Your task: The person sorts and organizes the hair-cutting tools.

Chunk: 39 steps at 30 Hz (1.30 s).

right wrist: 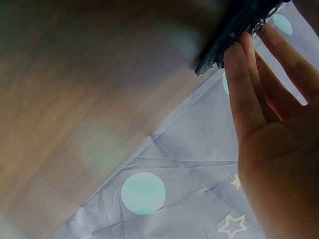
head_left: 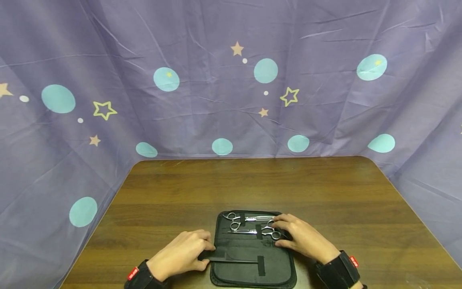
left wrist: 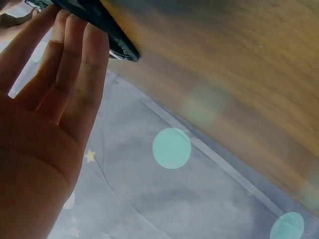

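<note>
An open black zip case (head_left: 240,277) lies flat on the wooden table, near its front edge in the head view. Thinning scissors (head_left: 254,218) lie across its top, with a second pair of scissors (head_left: 245,231) just below, each under a black elastic loop. Lower down, a slim black comb (head_left: 238,261) runs beneath another loop (head_left: 261,265). My left hand (head_left: 185,251) is at the case's left edge, fingertips beside the comb's left end. In the left wrist view its fingers reach out nearly straight. My right hand (head_left: 301,235) rests at the upper right edge, fingertips over the scissors' handles.
The brown wooden table (head_left: 173,192) stretches out behind and to both sides of the case. A purple-grey curtain (head_left: 202,108) with stars and turquoise dots hangs around its back and sides. Black bands (head_left: 337,271) are strapped on both wrists.
</note>
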Tool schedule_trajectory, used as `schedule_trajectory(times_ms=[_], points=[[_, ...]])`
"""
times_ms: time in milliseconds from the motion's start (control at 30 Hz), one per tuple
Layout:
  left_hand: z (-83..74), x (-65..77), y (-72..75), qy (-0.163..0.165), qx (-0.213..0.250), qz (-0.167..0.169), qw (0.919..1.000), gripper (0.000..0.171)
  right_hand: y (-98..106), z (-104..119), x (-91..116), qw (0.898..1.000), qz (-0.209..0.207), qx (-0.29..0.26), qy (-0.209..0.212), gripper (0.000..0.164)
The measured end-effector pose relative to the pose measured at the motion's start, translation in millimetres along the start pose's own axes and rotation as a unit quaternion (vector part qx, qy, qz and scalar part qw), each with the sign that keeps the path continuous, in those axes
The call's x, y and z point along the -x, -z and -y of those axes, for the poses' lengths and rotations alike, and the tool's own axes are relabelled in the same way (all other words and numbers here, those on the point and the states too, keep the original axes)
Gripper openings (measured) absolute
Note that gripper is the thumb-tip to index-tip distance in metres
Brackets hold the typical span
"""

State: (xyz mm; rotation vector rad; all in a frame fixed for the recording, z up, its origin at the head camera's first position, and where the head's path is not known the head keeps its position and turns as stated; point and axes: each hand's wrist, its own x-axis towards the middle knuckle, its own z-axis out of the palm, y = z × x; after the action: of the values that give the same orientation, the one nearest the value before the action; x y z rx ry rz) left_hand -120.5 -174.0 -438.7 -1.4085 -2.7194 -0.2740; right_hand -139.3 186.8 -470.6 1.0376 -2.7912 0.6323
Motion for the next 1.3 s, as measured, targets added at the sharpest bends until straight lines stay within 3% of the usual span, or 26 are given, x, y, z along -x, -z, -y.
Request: schedule_trajectory(times_ms=[500, 1033, 1300], points=[[-12.4, -15.9, -9.7, -0.024, -0.008, -0.02, 0.9995, 0.022, -1.1, -0.8, 0.6, 1.0, -0.004, 0.01, 0.005, 0.043], [-33.4, -44.6, -18.7, -0.09, -0.059, -0.038, 0.9935, 0.016, -0.9, 0.0, -0.2, 1.0, -0.011, 0.007, 0.009, 0.043], [-36.9, -51.0, -23.9, -0.089, -0.066, -0.044, 0.9929, 0.015, -1.2, -1.5, 0.5, 1.0, -0.022, 0.009, 0.02, 0.042]])
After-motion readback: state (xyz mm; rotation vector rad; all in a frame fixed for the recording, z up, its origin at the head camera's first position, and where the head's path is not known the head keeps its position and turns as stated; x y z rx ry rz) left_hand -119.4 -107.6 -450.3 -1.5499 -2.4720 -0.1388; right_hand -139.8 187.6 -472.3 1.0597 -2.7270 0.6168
